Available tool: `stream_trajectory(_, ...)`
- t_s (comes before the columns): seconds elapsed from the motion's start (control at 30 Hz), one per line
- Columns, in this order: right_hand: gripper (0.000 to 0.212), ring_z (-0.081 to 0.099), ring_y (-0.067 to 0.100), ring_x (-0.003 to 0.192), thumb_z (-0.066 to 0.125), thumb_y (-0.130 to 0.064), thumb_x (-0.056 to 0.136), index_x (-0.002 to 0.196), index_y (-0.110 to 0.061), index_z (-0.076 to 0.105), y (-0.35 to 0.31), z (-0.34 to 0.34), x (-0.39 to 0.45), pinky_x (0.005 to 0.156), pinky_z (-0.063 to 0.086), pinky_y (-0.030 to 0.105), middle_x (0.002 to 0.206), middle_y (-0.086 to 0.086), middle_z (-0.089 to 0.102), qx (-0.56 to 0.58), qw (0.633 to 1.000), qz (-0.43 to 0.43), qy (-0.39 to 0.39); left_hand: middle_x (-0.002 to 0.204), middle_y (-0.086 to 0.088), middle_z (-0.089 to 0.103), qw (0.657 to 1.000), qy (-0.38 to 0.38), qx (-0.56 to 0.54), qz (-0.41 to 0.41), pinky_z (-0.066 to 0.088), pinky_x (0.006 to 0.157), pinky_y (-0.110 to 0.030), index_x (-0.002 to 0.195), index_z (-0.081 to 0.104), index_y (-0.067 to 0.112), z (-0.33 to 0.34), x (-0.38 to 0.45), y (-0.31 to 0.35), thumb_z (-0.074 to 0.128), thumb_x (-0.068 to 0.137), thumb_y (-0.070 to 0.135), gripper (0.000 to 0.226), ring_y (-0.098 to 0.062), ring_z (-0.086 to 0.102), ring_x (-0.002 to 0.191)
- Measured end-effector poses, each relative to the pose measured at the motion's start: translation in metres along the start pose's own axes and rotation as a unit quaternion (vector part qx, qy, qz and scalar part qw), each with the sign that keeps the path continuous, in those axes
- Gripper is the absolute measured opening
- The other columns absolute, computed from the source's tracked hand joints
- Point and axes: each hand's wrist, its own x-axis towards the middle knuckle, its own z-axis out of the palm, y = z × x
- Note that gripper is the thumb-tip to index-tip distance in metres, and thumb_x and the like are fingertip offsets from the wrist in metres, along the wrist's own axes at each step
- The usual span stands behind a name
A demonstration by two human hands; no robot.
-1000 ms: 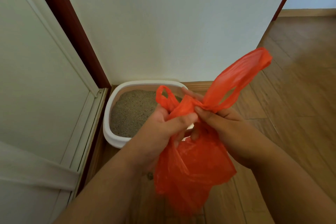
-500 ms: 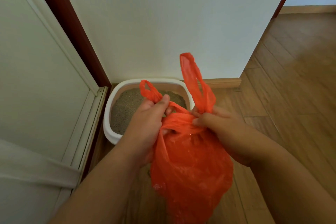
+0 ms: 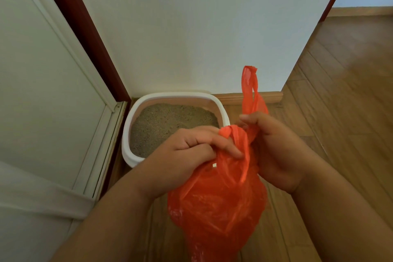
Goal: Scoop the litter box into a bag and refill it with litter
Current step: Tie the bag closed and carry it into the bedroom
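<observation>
Wooden plank flooring (image 3: 340, 95), warm brown with a faint sheen, fills the ground beyond and to the right of the hands; a plain white wall (image 3: 191, 27) rises behind them, edged at its foot by a wooden skirting board (image 3: 231, 97). To the left of the left hand stands a pale panelled door (image 3: 42, 81) bordered by a dark red frame (image 3: 85, 34).

Litter box (image 3: 136, 112): a smooth white plastic tray with rounded corners and a broad rolled rim, seated on the floor in the corner, just beyond and slightly left of the left hand, whose knuckles overlap its near edge in the view. It contains grey-brown granular litter (image 3: 170, 121) with a fairly level, sandy surface.

Orange bag (image 3: 214, 204): thin, translucent, crinkled plastic film, hanging between and below both hands in a full, rounded pouch. Its neck is gathered and twisted at the level of the fingers.

Left hand (image 3: 187, 155): fingers curled tightly round the gathered left portion of the neck, a short nub of a handle loop protruding above the index finger.

Right hand (image 3: 274, 147): fingers and thumb curled round the right portion of the neck. The other handle loop (image 3: 248, 91) stands up out of this grip as a narrow, flattened strap, rising above the knuckles against the wall.
</observation>
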Motion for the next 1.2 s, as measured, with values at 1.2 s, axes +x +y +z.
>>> stream_trajectory(1.2, 0.046, 0.058, 0.021, 0.06, 0.072, 0.003, 0.087, 0.06, -0.034, 0.069, 0.001, 0.015, -0.008, 0.085, 0.05, 0.048, 0.081, 0.026, 0.062, -0.142, 0.98, -0.138, -0.021, 0.079, -0.006, 0.058, 0.978, 0.173, -0.032, -0.116, 0.041, 0.068, -0.043, 0.088, 0.058, 0.018, 0.014, 0.014, -0.019, 0.059, 0.098, 0.018, 0.011, -0.021, 0.051, 0.073)
